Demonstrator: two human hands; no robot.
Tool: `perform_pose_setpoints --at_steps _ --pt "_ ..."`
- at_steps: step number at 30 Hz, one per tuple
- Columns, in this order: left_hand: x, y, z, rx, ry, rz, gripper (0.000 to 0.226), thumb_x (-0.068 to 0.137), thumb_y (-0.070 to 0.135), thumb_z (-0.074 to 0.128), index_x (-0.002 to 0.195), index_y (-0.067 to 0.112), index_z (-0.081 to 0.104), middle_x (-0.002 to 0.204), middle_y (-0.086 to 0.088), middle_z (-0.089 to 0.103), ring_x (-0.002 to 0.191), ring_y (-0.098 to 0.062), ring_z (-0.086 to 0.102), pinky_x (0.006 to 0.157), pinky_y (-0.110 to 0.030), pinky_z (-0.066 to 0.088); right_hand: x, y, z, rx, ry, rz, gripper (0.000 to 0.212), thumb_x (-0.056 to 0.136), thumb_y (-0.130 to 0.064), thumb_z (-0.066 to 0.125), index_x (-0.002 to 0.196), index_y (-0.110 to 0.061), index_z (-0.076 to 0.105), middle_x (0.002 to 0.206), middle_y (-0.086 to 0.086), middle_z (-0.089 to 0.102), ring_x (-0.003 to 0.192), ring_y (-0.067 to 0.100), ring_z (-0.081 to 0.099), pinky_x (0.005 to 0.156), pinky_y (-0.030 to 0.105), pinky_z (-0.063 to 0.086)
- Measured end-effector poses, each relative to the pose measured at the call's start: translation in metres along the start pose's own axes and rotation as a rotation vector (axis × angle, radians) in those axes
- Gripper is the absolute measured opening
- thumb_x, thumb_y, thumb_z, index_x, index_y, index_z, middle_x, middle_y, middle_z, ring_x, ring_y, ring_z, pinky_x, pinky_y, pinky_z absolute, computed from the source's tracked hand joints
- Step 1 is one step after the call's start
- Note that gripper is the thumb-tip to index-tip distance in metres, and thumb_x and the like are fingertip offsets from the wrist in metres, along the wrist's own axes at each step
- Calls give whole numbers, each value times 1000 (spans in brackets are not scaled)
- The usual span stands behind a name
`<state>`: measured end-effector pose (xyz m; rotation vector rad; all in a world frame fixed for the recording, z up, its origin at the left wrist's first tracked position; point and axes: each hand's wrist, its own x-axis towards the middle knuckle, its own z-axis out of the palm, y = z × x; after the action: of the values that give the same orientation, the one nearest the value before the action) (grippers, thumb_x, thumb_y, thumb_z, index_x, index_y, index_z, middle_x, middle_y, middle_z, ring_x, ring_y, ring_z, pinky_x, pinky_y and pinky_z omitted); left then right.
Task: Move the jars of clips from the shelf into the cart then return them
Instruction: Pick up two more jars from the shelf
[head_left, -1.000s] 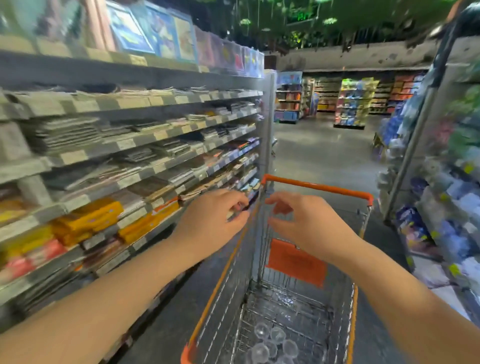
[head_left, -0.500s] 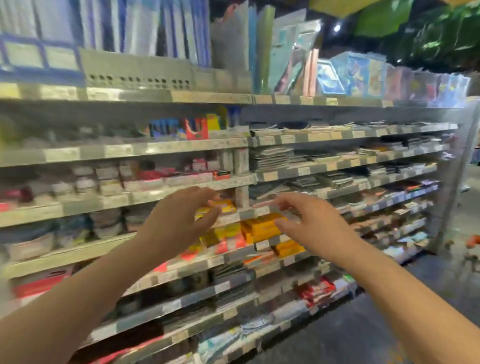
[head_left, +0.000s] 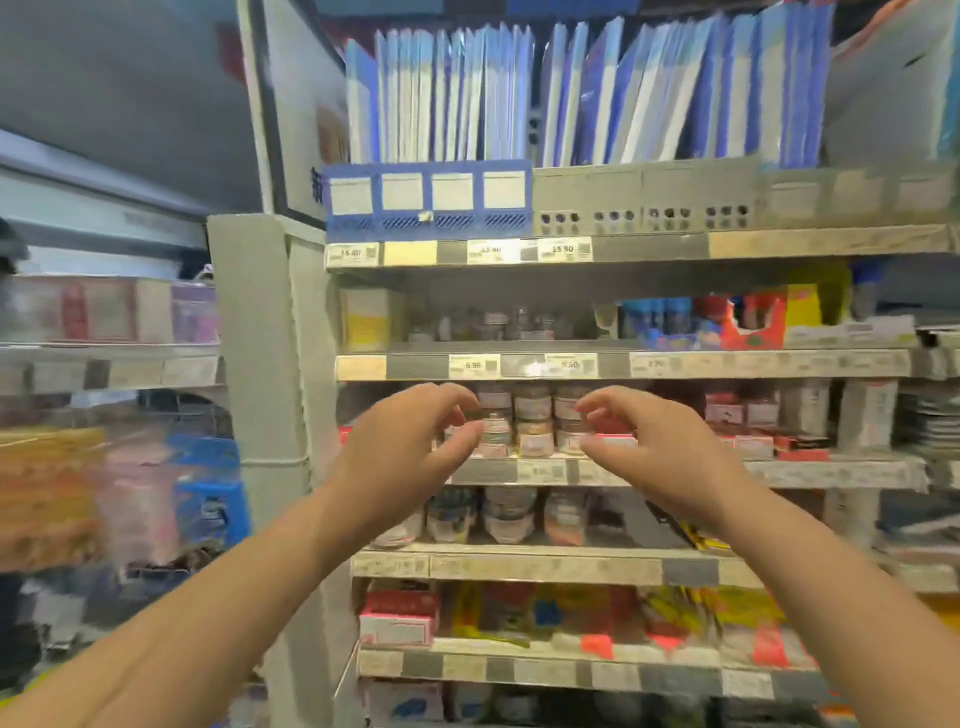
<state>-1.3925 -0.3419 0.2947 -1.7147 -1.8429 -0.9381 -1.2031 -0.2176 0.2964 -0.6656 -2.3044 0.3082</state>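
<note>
Small clear jars of clips (head_left: 531, 421) stand stacked in two layers on the middle shelf (head_left: 675, 473), with more jars (head_left: 506, 514) on the shelf below. My left hand (head_left: 410, 452) is raised in front of the left jars, fingers loosely curled, holding nothing. My right hand (head_left: 654, 452) hovers just right of the jars, fingers also curved and empty. Whether either hand touches a jar is unclear through the blur. The cart is out of view.
Blue folders (head_left: 571, 93) fill the top shelf. Red and yellow packs (head_left: 748, 317) sit above and to the right of the jars. A grey upright post (head_left: 260, 389) ends the shelving on the left; another blurred rack (head_left: 104, 467) stands beyond it.
My view has swung left from the cart, along the shelves, to the jar section. Both empty hands stayed raised and now frame the jars on the middle shelf.
</note>
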Motion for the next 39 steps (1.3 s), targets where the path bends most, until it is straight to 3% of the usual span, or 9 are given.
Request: perform_pose_setpoints --at_steps 4,7,11,16,23,28,32,36,39 --pt "28 -41 8 69 10 -55 27 91 33 53 115 22 59 96 10 63 90 -7 58 82 -31 51 56 7 30 14 -3 -93 30 89 -27 59 119 -28 56 107 -14 57 86 -7 48 71 8 37" --pt "57 -69 24 104 20 -83 30 90 34 55 118 24 57 102 8 64 93 -9 59 83 -34 51 98 22 46 47 -5 -117 31 89 -27 59 120 -29 57 104 -17 54 96 -1 50 79 16 38" --pt "106 -100 52 142 37 -95 31 90 34 54 119 22 57 105 7 63 97 -8 58 83 -25 46 157 52 57 31 -15 -148 29 89 -30 59 117 -33 56 109 -16 57 103 1 51 82 18 38" --pt "167 -137 93 156 112 -80 48 81 52 42 116 23 57 100 7 64 96 -10 58 82 -28 43 228 92 63 15 -4 -197 28 87 -28 60 115 -33 58 105 -19 57 97 -6 49 72 1 33" --pt "227 -168 131 170 72 -58 33 88 41 52 114 22 57 103 6 64 98 -12 58 81 -24 37 304 123 77 22 -96 -168 30 88 -32 60 117 -32 57 116 -12 61 108 4 54 90 20 42" --pt "288 -188 139 143 -168 -134 41 86 47 56 120 24 55 109 5 63 102 -15 58 86 -27 45 361 133 79 -93 -213 -94 45 88 -33 60 131 -34 46 126 -7 55 111 14 53 93 25 42" --pt "325 -193 151 78 -347 -53 38 88 39 59 123 26 51 119 5 58 108 -14 55 91 -27 42 400 145 75 -167 -305 -80 62 89 -35 59 142 -39 28 142 -6 43 123 17 47 90 22 35" --pt "355 -208 168 80 -441 -48 65 86 47 58 142 35 26 143 11 38 126 -11 41 96 -21 31 430 153 79 -256 -319 -69 74 83 -30 66 146 -29 27 149 -2 33 130 19 38 101 27 34" --pt "375 -215 185 88 -475 -60 79 85 46 60 147 32 13 152 8 24 133 -16 32 99 -23 28 449 158 88 -313 -388 -39 77 82 -33 69 146 -26 28 145 0 39 121 18 46 96 26 42"
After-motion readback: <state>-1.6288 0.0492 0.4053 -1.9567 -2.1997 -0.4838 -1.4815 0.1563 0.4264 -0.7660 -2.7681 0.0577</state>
